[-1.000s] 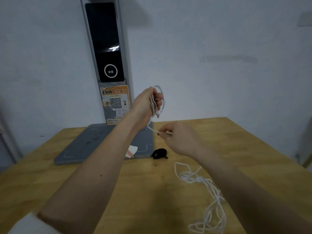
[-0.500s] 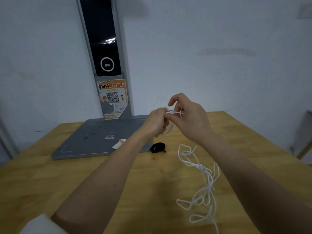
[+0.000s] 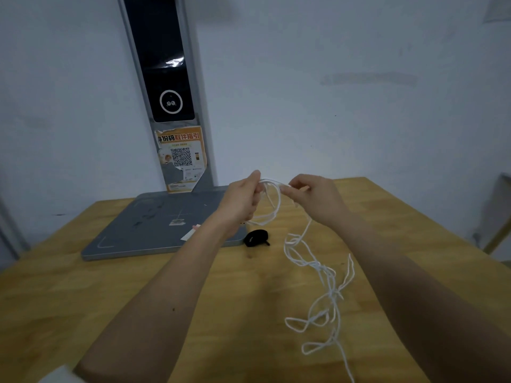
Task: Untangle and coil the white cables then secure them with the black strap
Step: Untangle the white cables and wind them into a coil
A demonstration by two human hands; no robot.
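Note:
Both hands are raised above the wooden table (image 3: pixel 83 299). My left hand (image 3: pixel 240 200) grips a small coil of white cable (image 3: pixel 273 205), whose loops hang below its fingers. My right hand (image 3: pixel 315 199) pinches the same cable just right of the coil. From there the cable drops to the table and trails toward me in a tangle of loops (image 3: pixel 323 288). The black strap (image 3: pixel 255 238) lies rolled on the table, below and between the hands, against the grey base's front corner.
A grey flat base (image 3: pixel 143 230) with a tall upright post (image 3: pixel 166 92) carrying a dark screen and an orange QR sticker (image 3: pixel 181 158) stands at the back left. A white wall is behind. A chair part (image 3: pixel 497 230) shows at the right edge.
My left hand came down from head height with the coil. My right hand rose to meet it, then moved slightly right, drawing out cable. The loose tangle shifted on the table.

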